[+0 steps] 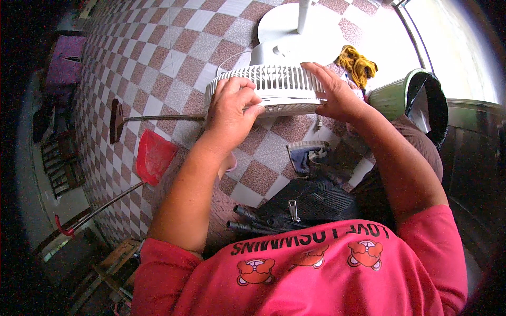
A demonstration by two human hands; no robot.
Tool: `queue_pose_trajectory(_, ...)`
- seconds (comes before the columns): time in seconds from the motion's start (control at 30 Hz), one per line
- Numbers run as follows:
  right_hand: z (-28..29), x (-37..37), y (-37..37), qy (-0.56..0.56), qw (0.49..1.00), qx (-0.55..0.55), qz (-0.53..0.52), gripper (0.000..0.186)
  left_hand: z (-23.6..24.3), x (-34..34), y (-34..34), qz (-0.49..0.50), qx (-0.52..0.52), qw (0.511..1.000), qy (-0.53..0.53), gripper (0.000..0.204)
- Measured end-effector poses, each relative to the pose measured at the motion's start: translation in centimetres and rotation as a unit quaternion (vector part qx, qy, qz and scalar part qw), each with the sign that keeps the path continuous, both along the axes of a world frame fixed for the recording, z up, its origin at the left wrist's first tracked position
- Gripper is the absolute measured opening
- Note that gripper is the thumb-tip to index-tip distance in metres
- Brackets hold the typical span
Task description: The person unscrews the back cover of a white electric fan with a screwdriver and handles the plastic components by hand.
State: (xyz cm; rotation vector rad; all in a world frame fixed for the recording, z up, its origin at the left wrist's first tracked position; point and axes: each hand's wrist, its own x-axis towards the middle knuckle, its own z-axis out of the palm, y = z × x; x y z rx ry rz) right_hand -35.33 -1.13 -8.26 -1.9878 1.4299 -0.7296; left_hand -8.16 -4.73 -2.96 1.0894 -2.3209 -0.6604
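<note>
A white standing fan is right in front of me, its round grille (282,79) seen from above, edge on. Behind the grille are the motor housing (266,54) and, farther back, the round base (274,26) with its pole (304,18). My left hand (232,108) has its fingers curled over the grille's left part, with the thumb along the front rim. My right hand (340,97) grips the right end of the rim between thumb and fingers. A narrow gap shows along the rim between the front and rear halves.
A broom (158,118) and a red dustpan (156,157) lie at left on the checkered tiles. At right stand a green bin (392,95) with a black liner and a yellow cloth (360,66). A shoe (301,158) and a black mesh bag (316,200) are close to me.
</note>
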Motion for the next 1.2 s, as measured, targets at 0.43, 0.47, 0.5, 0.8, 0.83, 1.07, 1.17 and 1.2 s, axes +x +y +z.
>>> queue_pose_trajectory(0.43, -0.18, -0.03, -0.1, 0.012, 1.0, -0.011, -0.003, 0.094, 0.31, -0.22, -0.51, -0.001, 0.022, 0.999, -0.027, 0.017)
queue_pose_trajectory(0.47, -0.24, -0.14, -0.13, 0.014, 1.0, -0.012, 0.0, 0.094, 0.29, -0.3, -0.53, -0.002, 0.021, 0.999, -0.027, 0.017)
queue_pose_trajectory(0.5, -0.25, -0.06, -0.15, 0.013, 1.0, -0.012, 0.001, 0.094, 0.3, -0.27, -0.48, 0.0, 0.02, 0.999, -0.028, 0.018)
queue_pose_trajectory(0.8, -0.2, -0.21, -0.25, -0.004, 0.999, -0.033, 0.004, 0.093, -0.04, -0.24, -0.43, 0.001, -0.008, 1.0, -0.013, 0.019)
queue_pose_trajectory(0.83, 0.03, -0.12, -0.22, 0.003, 1.0, -0.025, -0.001, 0.093, -0.07, -0.22, -0.46, -0.001, -0.013, 1.0, -0.008, 0.018)
queue_pose_trajectory(1.07, 0.31, -0.02, -0.19, -0.018, 1.0, 0.011, 0.001, 0.095, -0.26, -0.2, -0.47, 0.009, -0.019, 1.0, -0.012, 0.018)
queue_pose_trajectory(1.17, -0.01, -0.01, -0.3, 0.004, 1.0, 0.004, 0.0, 0.095, -0.45, -0.11, -0.58, 0.002, -0.029, 1.0, -0.012, 0.018)
queue_pose_trajectory(1.2, -0.04, -0.09, -0.33, 0.005, 1.0, 0.004, -0.001, 0.095, -0.48, -0.12, -0.61, 0.001, -0.031, 0.999, -0.013, 0.018)
